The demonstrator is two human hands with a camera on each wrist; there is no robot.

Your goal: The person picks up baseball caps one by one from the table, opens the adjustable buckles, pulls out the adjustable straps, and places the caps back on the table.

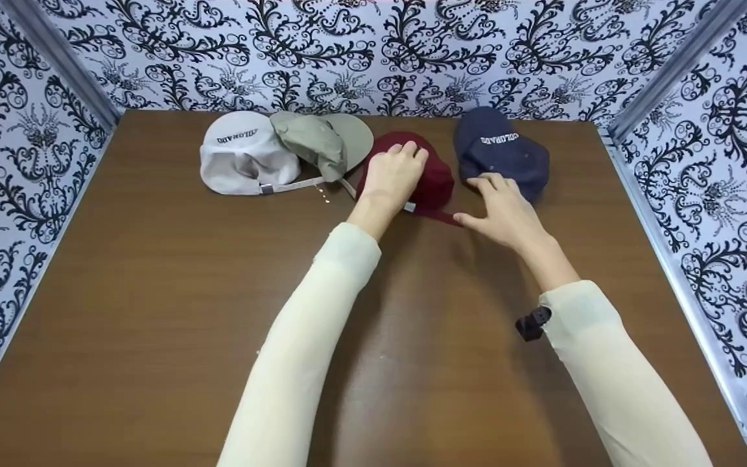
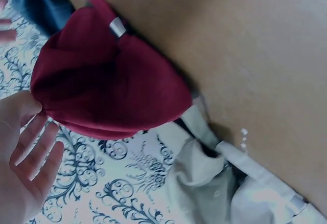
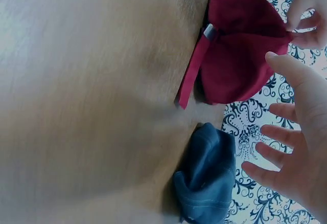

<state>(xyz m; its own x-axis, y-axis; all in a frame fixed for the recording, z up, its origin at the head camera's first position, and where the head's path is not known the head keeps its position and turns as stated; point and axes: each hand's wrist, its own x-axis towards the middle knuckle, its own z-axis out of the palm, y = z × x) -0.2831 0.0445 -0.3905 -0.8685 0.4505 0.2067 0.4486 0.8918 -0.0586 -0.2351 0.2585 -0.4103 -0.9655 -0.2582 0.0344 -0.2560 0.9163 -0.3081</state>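
A dark red cap (image 1: pixel 435 178) sits at the back of the wooden table, its strap with a metal buckle trailing toward the front right. My left hand (image 1: pixel 396 172) pinches the top of its crown between thumb and fingertips, as the left wrist view shows on the red fabric (image 2: pixel 107 91). My right hand (image 1: pixel 506 211) is spread with nothing in its grasp, between the red cap and a navy cap (image 1: pixel 503 155) lettered COLORADO. In the right wrist view its fingers (image 3: pixel 278 132) are apart and hold neither the red cap nor the navy cap (image 3: pixel 207 178).
Left of the red cap lie an olive-green cap (image 1: pixel 315 139) and a white cap (image 1: pixel 247 155), touching each other. The green brim reaches the red cap. Patterned walls (image 1: pixel 360 52) border the brown table (image 1: pixel 172 311) at the back and both sides.
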